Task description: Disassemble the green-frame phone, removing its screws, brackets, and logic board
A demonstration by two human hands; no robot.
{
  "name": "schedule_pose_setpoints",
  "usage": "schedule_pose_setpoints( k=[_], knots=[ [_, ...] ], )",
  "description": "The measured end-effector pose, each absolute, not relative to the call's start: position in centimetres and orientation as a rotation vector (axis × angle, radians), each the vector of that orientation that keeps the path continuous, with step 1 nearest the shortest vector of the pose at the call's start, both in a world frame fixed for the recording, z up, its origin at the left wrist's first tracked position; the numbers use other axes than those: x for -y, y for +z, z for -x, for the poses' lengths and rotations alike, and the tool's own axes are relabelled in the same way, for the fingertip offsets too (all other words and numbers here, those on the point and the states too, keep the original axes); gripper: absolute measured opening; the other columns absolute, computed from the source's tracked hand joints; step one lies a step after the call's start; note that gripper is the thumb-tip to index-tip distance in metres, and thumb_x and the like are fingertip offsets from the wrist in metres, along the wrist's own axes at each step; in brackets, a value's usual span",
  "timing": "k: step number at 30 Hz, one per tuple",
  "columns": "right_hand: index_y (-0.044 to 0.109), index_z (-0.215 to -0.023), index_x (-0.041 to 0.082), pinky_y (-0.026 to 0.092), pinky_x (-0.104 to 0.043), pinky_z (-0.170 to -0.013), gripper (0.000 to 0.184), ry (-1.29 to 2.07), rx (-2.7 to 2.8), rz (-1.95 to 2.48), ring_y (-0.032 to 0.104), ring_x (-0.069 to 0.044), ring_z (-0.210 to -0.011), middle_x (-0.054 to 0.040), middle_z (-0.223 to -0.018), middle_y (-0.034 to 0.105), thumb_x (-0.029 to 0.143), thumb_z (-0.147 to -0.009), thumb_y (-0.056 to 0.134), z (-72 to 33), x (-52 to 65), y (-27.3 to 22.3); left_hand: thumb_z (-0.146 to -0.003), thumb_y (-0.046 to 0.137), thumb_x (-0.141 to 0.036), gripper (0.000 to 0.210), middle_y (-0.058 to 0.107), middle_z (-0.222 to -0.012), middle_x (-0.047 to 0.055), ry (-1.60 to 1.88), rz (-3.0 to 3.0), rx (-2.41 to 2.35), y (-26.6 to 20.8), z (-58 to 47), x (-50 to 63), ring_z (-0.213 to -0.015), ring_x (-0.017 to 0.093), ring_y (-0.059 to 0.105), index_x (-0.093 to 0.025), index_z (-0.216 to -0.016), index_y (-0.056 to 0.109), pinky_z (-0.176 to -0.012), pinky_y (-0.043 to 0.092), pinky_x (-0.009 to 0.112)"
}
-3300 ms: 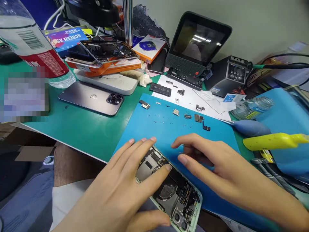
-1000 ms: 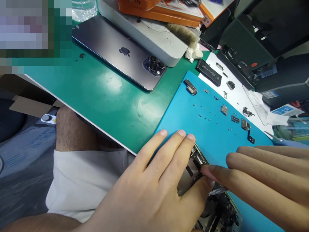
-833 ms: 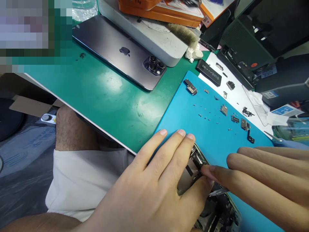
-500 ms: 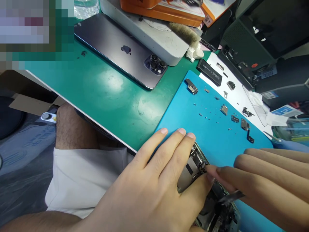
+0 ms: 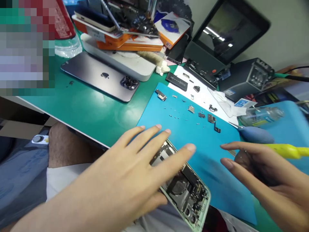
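My left hand [image 5: 135,158] lies across an opened phone [image 5: 204,209] with a pale green frame, its fingers spread over the top and the thumb at the near side. Cables, boards and a round coil show inside the phone; the hand covers its upper part. To the right, my right hand [image 5: 267,174] is raised over the blue mat [image 5: 207,158], apart from the phone. Its thumb and forefinger are parted, while a slim grey metal tool [image 5: 232,153] shows partly by the curled fingers, blurred. Small screws and phone parts [image 5: 211,118] lie on the mat.
A dark phone [image 5: 96,75] lies face down on the green table [image 5: 94,106]. Behind it are a grey slab [image 5: 145,72] and orange boxes [image 5: 130,43]. A battery [image 5: 177,82] and parts rest on white paper. At right are a blue blower [image 5: 257,134] and a yellow-handled tool [image 5: 287,150].
My right hand has moved away from the phone to the right, with thumb and forefinger parting. My left forefinger has stretched out, uncovering more of the phone. The view has shifted.
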State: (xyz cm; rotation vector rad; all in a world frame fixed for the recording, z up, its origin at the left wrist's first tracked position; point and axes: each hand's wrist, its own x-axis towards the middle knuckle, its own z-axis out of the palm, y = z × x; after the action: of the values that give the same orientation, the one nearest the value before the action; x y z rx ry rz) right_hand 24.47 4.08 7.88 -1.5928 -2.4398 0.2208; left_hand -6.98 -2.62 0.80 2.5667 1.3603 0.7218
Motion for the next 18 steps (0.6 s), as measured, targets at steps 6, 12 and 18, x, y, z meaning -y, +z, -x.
schedule_pose_setpoints(
  k=[6, 12, 18],
  knots=[
    [0.080, -0.112, 0.034, 0.053, -0.025, -0.057, 0.027, 0.513, 2.166, 1.771, 0.057, -0.015, -0.056, 0.0043, -0.070, 0.058, 0.060, -0.108, 0.072, -26.6, -1.1, 7.1, -0.094, 0.098, -0.058, 0.086, 0.075, -0.145, 0.007, 0.670, -2.522, -1.327, 1.9, 6.4, 1.8, -0.129, 0.033, 0.070, -0.026, -0.163, 0.056, -0.104, 0.056, 0.047],
    [0.078, -0.110, 0.030, 0.043, -0.023, -0.049, 0.019, 0.452, 2.207, 1.520, 0.052, -0.013, -0.052, 0.0075, -0.067, 0.053, 0.048, -0.112, 0.071, -26.2, 0.3, 6.4, -0.091, 0.096, -0.064, 0.081, 0.067, -0.130, 0.014, 0.772, -2.498, -1.681, 0.0, 0.7, 3.8, -0.117, 0.039, 0.061, -0.020, -0.148, 0.059, -0.101, 0.051, 0.053],
    [0.074, -0.121, 0.028, 0.056, -0.023, -0.069, 0.017, 0.379, 2.343, 1.324, 0.083, -0.014, -0.084, 0.0035, -0.108, 0.086, 0.015, -0.114, 0.064, -22.6, 0.7, 4.3, -0.087, 0.103, -0.052, 0.085, 0.065, -0.137, 0.011, 0.839, -2.530, -1.545, -0.9, 0.9, 3.9, -0.126, 0.036, 0.057, -0.022, -0.152, 0.057, -0.107, 0.044, 0.047]
  ],
)
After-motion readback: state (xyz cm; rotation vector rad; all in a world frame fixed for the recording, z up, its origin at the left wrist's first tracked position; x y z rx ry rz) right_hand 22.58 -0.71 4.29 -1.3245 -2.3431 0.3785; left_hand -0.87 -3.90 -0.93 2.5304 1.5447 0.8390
